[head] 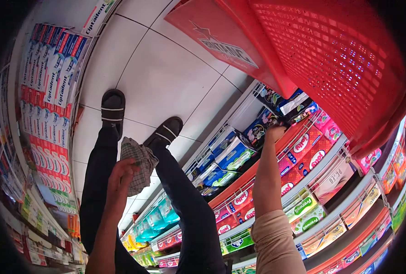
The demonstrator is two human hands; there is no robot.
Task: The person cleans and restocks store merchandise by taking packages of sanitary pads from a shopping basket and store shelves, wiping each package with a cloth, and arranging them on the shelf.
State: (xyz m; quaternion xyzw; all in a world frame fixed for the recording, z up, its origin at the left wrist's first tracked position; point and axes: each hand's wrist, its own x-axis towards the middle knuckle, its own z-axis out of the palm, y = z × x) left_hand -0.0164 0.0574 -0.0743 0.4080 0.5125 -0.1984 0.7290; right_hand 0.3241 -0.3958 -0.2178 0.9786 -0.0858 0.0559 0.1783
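Note:
My left hand (122, 173) is closed around a crumpled grey checked cloth (139, 164), held in front of my legs. My right arm stretches over the shelves on the right, and my right hand (275, 133) is at a low shelf. It is beside dark blue and black plastic packs (257, 128). The fingers are in shadow, so their grip is hidden. Nearby on that shelf lie blue and green packs (228, 154). Red tissue packs (302, 150) fill the shelf behind an orange-red edge strip (237, 185).
Large red plastic panels (326, 68), one a perforated grid, loom at upper right above the shelves. Toothpaste boxes (52, 75) are stacked on the left-hand shelf. White floor tiles (155, 68) run between the shelves, under my dark shoes (165, 130). More tissue packs (329, 239) line further shelves.

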